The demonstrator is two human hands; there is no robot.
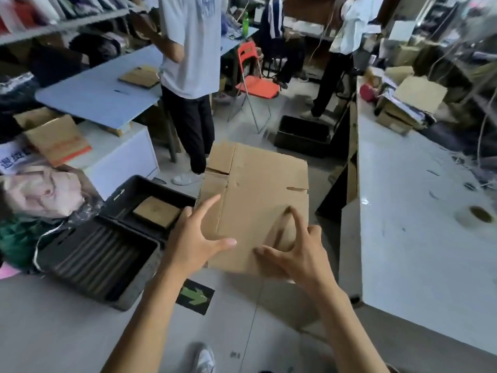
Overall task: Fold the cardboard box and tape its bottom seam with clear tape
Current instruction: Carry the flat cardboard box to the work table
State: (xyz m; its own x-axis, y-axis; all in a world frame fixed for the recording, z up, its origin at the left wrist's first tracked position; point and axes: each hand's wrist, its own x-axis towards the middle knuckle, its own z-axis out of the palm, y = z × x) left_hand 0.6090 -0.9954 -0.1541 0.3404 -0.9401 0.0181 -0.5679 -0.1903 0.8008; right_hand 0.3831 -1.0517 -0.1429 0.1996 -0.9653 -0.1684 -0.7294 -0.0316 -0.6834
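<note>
Two bare hands hold a flattened cardboard box [258, 200] in mid-air over the floor, in the one head view. Left hand [193, 238] has its fingers [209, 204] spread wide, thumb lying on the near face of the box, fingertips at its left edge. Right hand [298, 254] grips the near right corner, thumb and forefinger pressed on top, the other fingers hidden below. Plain brown corrugated board, the box lies flat and tilted away, with fold creases, a slit on the right edge and a loose flap at the far left corner.

Left of the box, on the floor, sit two black plastic trays: the farther tray [126, 192] holds a small brown cardboard stack [157, 212], the nearer tray [94, 257] is ribbed inside and its contents cannot be told. Another black bin [302, 135] stands beyond the box. A green arrow sticker [195, 296] marks the grey floor under the forearms, and a shoe [204, 359] shows at the bottom edge.

At right runs a white counter [419, 238], glossy and scuffed, carrying a roll of clear tape [474, 216] well apart from the box, with open cartons [411, 103] at its far end. Beyond stand people, an orange folding chair [255, 76] and a blue counter [102, 95] with flat cardboard on it
</note>
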